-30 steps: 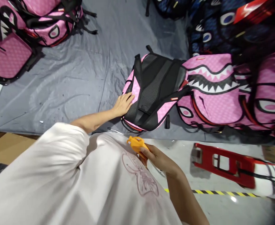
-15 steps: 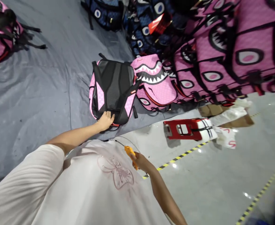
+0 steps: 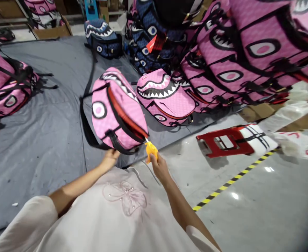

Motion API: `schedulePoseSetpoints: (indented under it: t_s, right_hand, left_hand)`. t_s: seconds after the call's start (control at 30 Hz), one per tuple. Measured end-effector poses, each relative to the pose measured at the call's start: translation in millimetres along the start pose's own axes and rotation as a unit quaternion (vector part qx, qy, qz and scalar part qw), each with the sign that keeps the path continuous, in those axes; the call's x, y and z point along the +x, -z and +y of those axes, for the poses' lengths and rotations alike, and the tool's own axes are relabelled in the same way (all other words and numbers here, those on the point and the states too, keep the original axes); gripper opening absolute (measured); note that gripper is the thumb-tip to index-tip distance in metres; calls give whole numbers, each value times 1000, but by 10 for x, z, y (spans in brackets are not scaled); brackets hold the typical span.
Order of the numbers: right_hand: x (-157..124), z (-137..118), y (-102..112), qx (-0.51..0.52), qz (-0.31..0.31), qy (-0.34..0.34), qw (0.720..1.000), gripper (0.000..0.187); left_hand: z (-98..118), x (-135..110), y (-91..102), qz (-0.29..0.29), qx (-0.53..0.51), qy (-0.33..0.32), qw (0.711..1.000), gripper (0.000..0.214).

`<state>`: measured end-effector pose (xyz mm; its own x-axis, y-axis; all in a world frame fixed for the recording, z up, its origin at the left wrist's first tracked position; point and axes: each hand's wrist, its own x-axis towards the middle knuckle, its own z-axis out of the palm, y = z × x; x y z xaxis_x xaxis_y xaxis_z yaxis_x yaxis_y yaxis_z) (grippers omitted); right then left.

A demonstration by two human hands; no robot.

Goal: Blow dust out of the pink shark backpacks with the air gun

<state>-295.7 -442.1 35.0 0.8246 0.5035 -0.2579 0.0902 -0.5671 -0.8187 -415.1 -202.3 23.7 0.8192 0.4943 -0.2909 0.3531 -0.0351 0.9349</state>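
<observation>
A pink backpack (image 3: 122, 115) with a shark-mouth print and a round eye stands tilted on the grey sheet in front of me. Its red-edged opening faces me and to the right. My left hand (image 3: 110, 158) is closed on its lower edge, the fingertips partly hidden underneath. In my right hand (image 3: 159, 166) is an orange hand tool (image 3: 151, 150) with a thin pale tip. That tip is at the backpack's lower right corner, by the end of the red edging; whether it touches is unclear. Another pink shark backpack (image 3: 166, 98) lies just to the right.
Stacked pink backpacks (image 3: 229, 75) rise at the right, with blue ones (image 3: 148, 45) behind. More pink bags (image 3: 9, 94) lie at the left on the grey sheet (image 3: 51, 147). A red and white object (image 3: 232, 140) rests on the floor near striped tape (image 3: 235, 178).
The backpack has turned from its black back panel to its printed side. My left hand has shifted to its lower edge. My right hand has raised the orange tool to its corner.
</observation>
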Motion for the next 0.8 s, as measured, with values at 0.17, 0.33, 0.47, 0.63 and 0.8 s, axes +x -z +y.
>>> schedulePoseSetpoints:
  t_s: [0.17,0.33,0.47,0.63,0.8]
  right_hand:
    - [-62,122,-290,-31,-94,-32,995,49]
    - [-176,255,-541,57,-132,-59,988,58]
    - [-285,292,-418,58,-132,-59,988,61]
    - [-510,261,-272,80,-57,-72,993,65]
    - [-248,27,-293,-69,-91,-48,992,55]
  left_hand:
    - [147,-510,183,-208,187,-48,959,44]
    - [101,-224,158,-103,466,-194,857,104]
    - [44,144,27,-101,531,-121,833,66]
    - [778,653,478,-63,301,-60,950,33]
    - [1397,919,792,-39,108,-39,993,33]
